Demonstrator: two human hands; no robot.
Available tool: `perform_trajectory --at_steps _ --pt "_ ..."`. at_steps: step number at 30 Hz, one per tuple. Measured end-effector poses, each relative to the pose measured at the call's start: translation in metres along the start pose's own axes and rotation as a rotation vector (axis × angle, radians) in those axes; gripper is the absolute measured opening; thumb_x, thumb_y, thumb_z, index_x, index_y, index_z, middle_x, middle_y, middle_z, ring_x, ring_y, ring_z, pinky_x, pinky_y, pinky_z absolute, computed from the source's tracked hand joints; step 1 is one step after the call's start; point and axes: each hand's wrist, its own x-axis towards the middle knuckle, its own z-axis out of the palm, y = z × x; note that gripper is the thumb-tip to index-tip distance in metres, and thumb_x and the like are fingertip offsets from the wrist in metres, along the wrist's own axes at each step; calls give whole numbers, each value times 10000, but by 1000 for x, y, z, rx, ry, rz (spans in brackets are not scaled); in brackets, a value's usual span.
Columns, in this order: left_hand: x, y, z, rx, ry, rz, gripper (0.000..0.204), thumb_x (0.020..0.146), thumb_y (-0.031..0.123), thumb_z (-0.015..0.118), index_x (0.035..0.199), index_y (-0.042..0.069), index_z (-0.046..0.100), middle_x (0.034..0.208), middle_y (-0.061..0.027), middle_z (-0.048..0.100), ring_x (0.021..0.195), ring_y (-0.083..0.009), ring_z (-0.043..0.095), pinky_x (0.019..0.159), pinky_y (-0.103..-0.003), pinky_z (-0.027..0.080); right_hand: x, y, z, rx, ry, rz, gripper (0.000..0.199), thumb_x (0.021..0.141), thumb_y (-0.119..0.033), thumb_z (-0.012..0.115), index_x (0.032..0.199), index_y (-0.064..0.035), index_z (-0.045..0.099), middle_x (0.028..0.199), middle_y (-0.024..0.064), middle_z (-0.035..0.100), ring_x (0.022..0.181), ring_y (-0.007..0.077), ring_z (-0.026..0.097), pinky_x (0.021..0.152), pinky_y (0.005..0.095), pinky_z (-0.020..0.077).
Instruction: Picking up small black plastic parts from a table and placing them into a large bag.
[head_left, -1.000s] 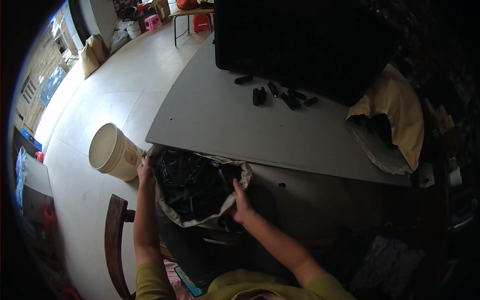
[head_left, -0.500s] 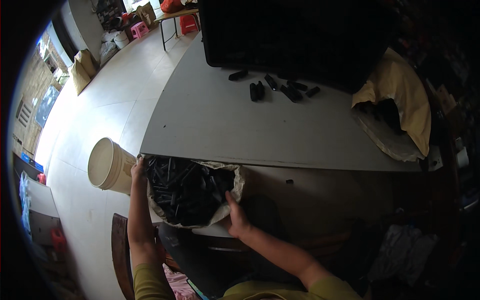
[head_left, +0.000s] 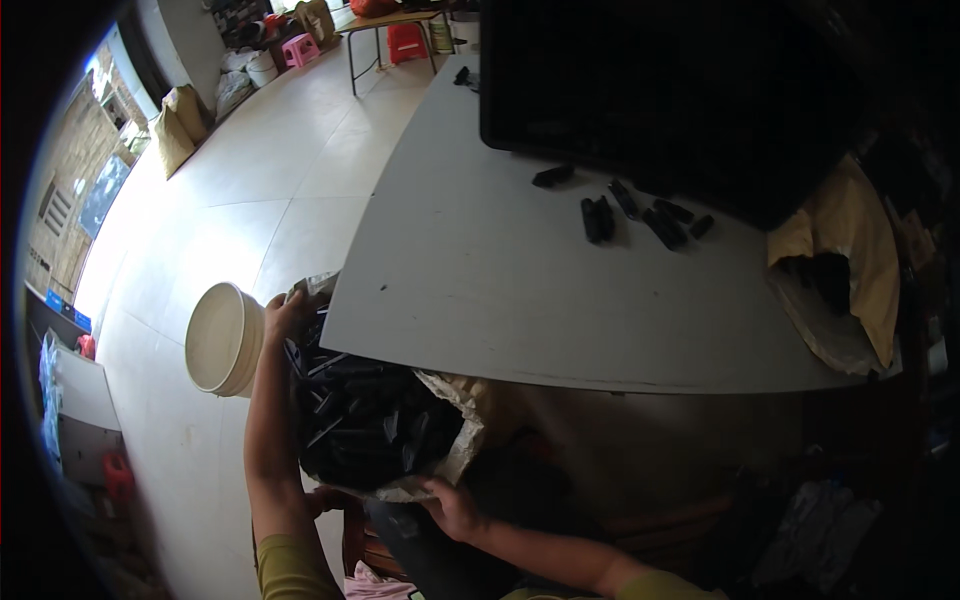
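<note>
A pale woven sack [head_left: 462, 452] full of small black plastic pieces [head_left: 380, 420] hangs at the front left corner of the grey table. My left hand [head_left: 287, 314] is closed on its far left rim, beside the table edge. At the near rim my right hand [head_left: 454, 510] grips the sack, fingers bent over the edge. The sack's mouth gapes upward, and its lower part is hidden. Several loose black pieces [head_left: 655, 226] of the same kind lie on the tabletop [head_left: 510, 290].
Left of the sack a cream bucket [head_left: 226, 340] stands on the floor. A large black rectangular object [head_left: 660, 90] takes up the table's far side. Another open yellowish sack [head_left: 845, 270] lies at the right end. A wooden chair [head_left: 375, 555] shows below.
The sack has shifted past the table corner, its far rim drawn outward by my left hand. My right hand has moved lower along the near rim. The table sits farther right in view.
</note>
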Motion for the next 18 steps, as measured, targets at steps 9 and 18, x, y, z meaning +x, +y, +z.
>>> perform_trajectory --at_steps 9,18 --pt "-135 63 -11 -96 -342 -52 243 867 174 613 1027 -9 605 844 -28 623 723 -88 565 659 -246 470 -2 -8 -7 409 72 340 272 787 35 620 1056 -1 590 1036 161 640 962 286 637 821 347 508" --pt "-194 27 -17 -334 -227 -84 229 847 70 568 1066 0 564 881 -24 611 779 -99 563 674 -233 462 -13 8 -30 165 58 431 213 765 55 591 963 -15 627 952 160 654 858 295 652 747 338 517"
